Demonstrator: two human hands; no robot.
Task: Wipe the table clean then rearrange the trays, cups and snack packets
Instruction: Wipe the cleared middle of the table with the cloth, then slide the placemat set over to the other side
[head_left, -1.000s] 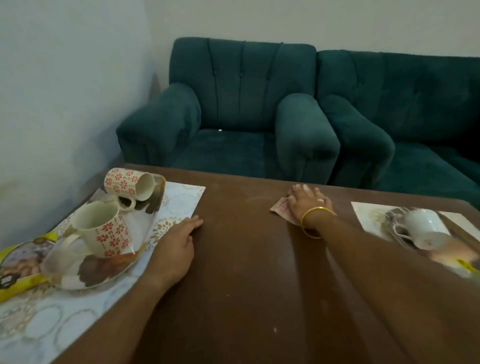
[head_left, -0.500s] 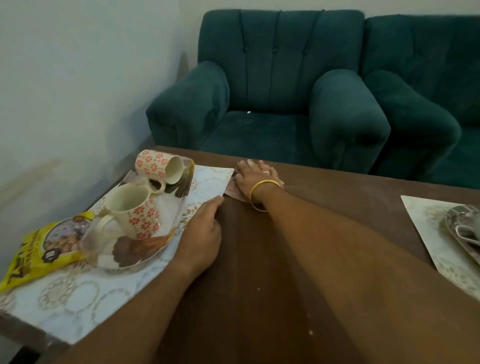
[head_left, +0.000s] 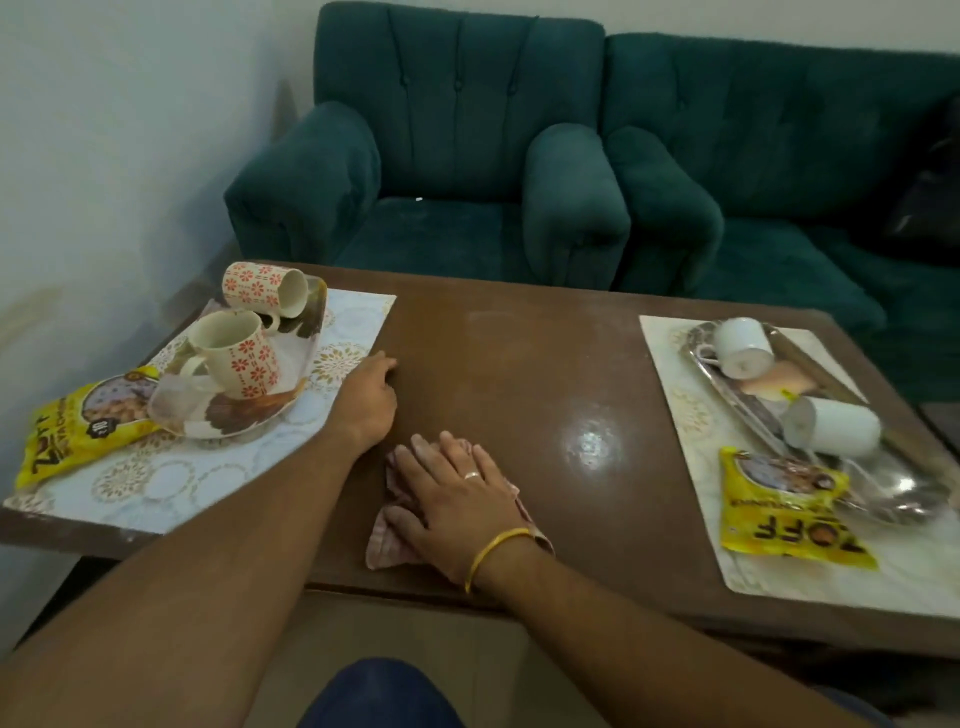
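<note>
My right hand (head_left: 452, 499) lies flat on a pinkish cloth (head_left: 387, 545) near the front edge of the brown table (head_left: 519, 364). My left hand (head_left: 366, 395) rests on the edge of the left placemat (head_left: 156, 483), fingers loosely curled. On that mat a patterned tray (head_left: 244, 415) holds one upright floral mug (head_left: 234, 353) and one tipped floral mug (head_left: 262, 288); a yellow snack packet (head_left: 67, 431) lies beside it. On the right mat (head_left: 691, 415), a silver tray (head_left: 893, 493) carries two tipped white cups (head_left: 740, 345) (head_left: 831, 426), with another yellow packet (head_left: 784, 514) in front.
A teal armchair (head_left: 441, 171) and a teal sofa (head_left: 779, 182) stand just behind the table. A pale wall (head_left: 104, 156) runs along the left side. A glare spot shines on the table's middle.
My right hand has dragged the cloth from the table's far edge back to the near edge. My left hand stayed on the placemat's edge. The view tilted down and right.
</note>
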